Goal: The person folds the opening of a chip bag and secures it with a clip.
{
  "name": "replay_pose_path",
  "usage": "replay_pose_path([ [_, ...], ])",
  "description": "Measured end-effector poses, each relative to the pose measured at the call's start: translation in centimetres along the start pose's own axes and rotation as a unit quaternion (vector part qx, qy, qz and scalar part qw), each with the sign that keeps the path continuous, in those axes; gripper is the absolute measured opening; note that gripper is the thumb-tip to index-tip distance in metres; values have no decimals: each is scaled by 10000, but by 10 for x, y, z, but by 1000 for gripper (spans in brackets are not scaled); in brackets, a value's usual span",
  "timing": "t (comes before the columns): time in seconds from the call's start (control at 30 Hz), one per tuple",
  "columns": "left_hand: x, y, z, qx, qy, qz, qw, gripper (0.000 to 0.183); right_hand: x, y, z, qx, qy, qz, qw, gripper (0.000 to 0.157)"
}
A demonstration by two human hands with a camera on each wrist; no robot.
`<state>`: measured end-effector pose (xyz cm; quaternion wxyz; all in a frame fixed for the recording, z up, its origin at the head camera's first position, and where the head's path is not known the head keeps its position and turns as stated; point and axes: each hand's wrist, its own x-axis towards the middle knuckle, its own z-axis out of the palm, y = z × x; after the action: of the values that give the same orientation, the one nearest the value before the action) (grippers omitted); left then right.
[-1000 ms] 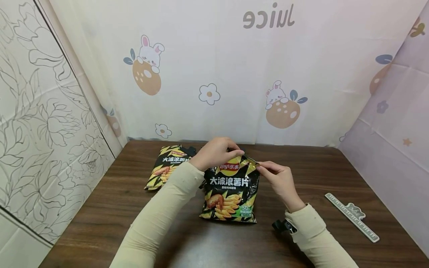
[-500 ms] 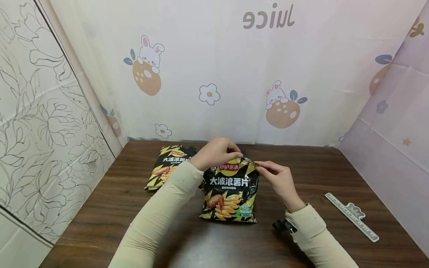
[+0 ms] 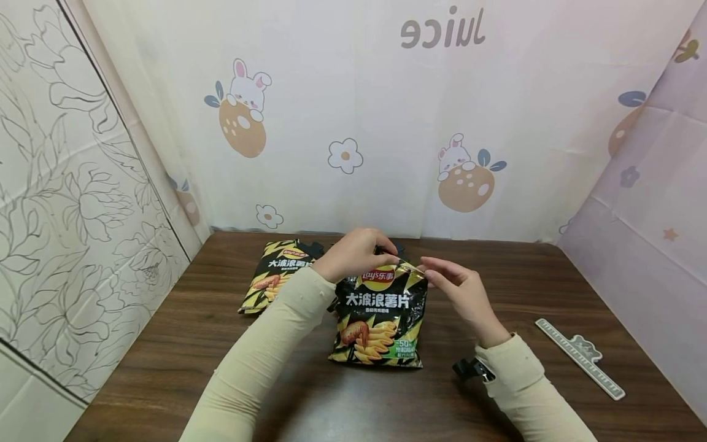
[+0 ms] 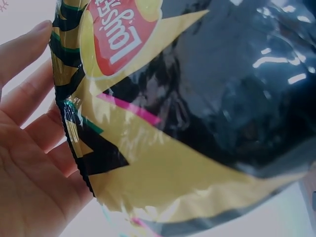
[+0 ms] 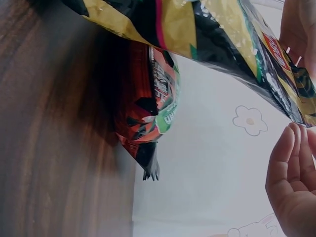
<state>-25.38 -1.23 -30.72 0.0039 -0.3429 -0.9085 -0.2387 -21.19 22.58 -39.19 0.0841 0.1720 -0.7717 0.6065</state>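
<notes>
A black and yellow Lay's chip bag (image 3: 381,313) stands upright on the table in the head view. At the left part of its top edge, my left hand (image 3: 359,250) grips the seal between thumb and fingers. My right hand (image 3: 461,288) pinches the top right corner between thumb and fingertips. The left wrist view shows the left hand (image 4: 34,143) along the crimped edge, fingers behind the bag (image 4: 197,123). In the right wrist view, the right hand (image 5: 296,177) meets the bag's corner from below, with the left hand (image 5: 299,34) above.
A similar chip bag (image 3: 265,282) lies behind my left forearm. A pale, ruler-like strip (image 3: 580,359) with a decorative tab lies at the table's right. A patterned curtain (image 3: 348,110) rises behind the wooden table (image 3: 171,356). A reddish bag (image 5: 148,98) shows in the right wrist view.
My right hand and sleeve have shifted slightly right, and its fingers have spread a little at the corner. The bag's top edge has changed shape slightly. My left hand has barely moved.
</notes>
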Motion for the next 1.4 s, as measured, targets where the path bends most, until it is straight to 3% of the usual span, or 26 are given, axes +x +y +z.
replay_pose_path([
  [0.47,-3,0,0,-13,54,23,10000,25,3,-1,3,-544,-284,470,9970,39],
  [0.87,-4,1,-2,60,-50,-6,10000,25,3,1,7,-363,-263,536,9976,36],
  [1.13,-6,-2,-6,-179,-127,-256,9994,43,2,2,9,-331,-148,485,9982,34],
  [1.4,-8,-5,-7,-129,-220,-394,9989,28,2,2,10,-286,-112,508,9982,35],
])
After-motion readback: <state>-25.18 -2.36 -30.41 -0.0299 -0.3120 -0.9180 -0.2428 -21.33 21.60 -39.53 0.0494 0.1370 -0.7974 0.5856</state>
